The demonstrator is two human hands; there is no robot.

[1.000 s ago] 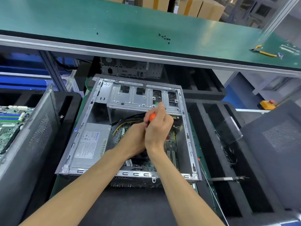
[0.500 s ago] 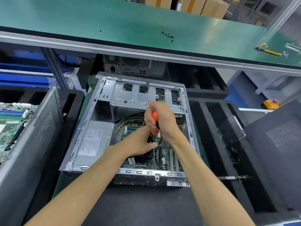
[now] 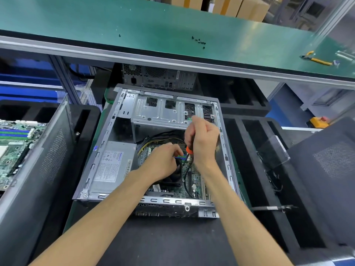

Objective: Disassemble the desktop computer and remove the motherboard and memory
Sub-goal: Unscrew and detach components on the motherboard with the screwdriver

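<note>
Left hand (image 3: 163, 162) reached down inside open computer case (image 3: 107, 131), fingers curled near cooler fan (image 3: 173, 178); whether it gripped anything, cannot tell. Power supply (image 3: 112, 166) sat at case's left. Motherboard (image 3: 194, 179) lay flat on case floor, memory slots (image 3: 181, 157) just right of left fingertips. Board likely light, stiff, fragile: hold by edges, avoid components. Right hand (image 3: 203, 141) clamped round orange-handled screwdriver (image 3: 189, 150), tip down toward board.

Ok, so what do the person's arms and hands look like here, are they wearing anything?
Both forearms are bare, with no sleeves in view. The left hand and right hand wear no gloves, and no watch, ring or wrist strap shows on either.
</note>
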